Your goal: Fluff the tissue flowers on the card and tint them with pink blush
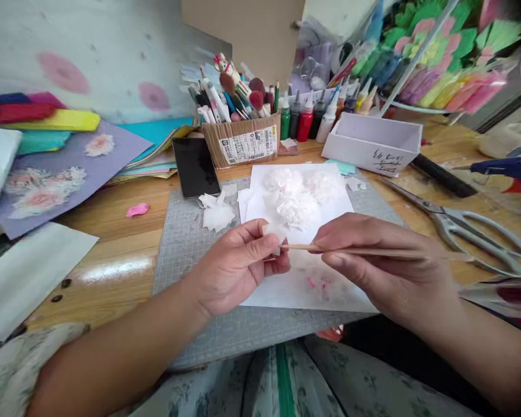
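Pinched between the thumb and fingers of my left hand [247, 260] is a small piece of thin white paper [272, 233]. My right hand [386, 266] is closed around a slim wooden stick [373, 251], held level. The stick's tip meets the white paper at my left fingertips. Behind my hands, several fluffy white paper flowers [297, 208] with faint pink tints lie on white paper sheets [260, 179]. Small bright pink scraps [316, 284] rest on the lower sheet between my hands.
A grey cutting mat [182, 243] lies under the sheets, with torn white paper [217, 213] and a phone [196, 167] at its left. Large scissors [460, 223] and a glue gun [512, 174] are at right. A cardboard pen box [243, 139] and white box [373, 142] stand behind.
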Demonstrator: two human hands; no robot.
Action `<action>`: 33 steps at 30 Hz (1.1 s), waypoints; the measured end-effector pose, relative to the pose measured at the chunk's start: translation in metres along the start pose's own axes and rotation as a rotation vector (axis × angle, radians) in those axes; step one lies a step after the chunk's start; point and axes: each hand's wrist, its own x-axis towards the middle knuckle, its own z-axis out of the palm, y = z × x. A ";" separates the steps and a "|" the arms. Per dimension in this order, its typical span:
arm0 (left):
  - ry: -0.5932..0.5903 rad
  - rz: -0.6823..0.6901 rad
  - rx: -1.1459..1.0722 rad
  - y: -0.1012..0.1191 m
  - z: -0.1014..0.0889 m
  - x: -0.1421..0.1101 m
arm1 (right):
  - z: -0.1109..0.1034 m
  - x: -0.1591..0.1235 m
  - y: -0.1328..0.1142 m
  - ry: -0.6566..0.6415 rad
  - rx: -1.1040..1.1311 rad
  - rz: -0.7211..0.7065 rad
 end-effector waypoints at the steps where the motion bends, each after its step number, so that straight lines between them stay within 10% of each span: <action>1: 0.004 -0.004 -0.002 0.000 0.001 0.000 | -0.001 -0.001 0.000 0.006 -0.002 0.003; 33: 0.020 0.001 0.000 0.000 0.002 -0.002 | -0.003 -0.002 -0.001 0.008 0.010 -0.028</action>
